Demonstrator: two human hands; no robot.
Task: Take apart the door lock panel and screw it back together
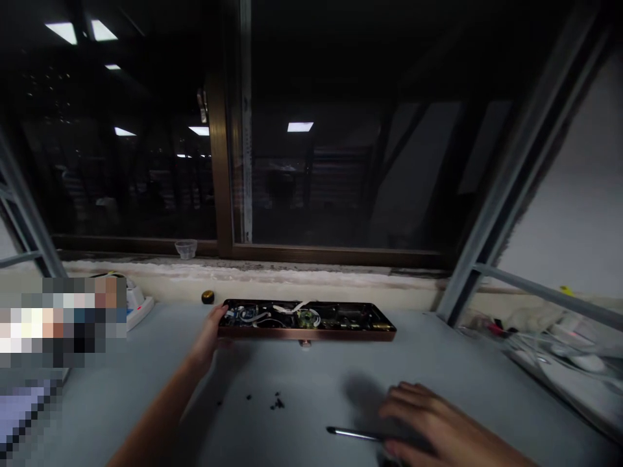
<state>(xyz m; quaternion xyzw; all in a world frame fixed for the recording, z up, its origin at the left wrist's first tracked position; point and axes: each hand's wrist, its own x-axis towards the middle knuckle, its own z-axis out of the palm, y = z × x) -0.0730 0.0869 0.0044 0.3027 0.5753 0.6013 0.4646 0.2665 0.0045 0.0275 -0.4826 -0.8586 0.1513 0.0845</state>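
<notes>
Left hand [207, 337] clamps the case [311, 334]. Right hand [426, 418] meets the screwdriver [354, 434]; cannot tell its grip.

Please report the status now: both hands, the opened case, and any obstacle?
Left hand holding opened case by its left end, white wires exposed. Right hand at screwdriver, grip unclear. Small dark pieces scattered on table, nearer than case.

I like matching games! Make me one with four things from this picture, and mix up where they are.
1. left hand
2. clear cup
3. metal tool
4. small dark bits

A. scattered on the table
B. sticking out by the right hand
C. at one end of the long case
D. by the window

Pairs: 1-C, 2-D, 3-B, 4-A
</notes>
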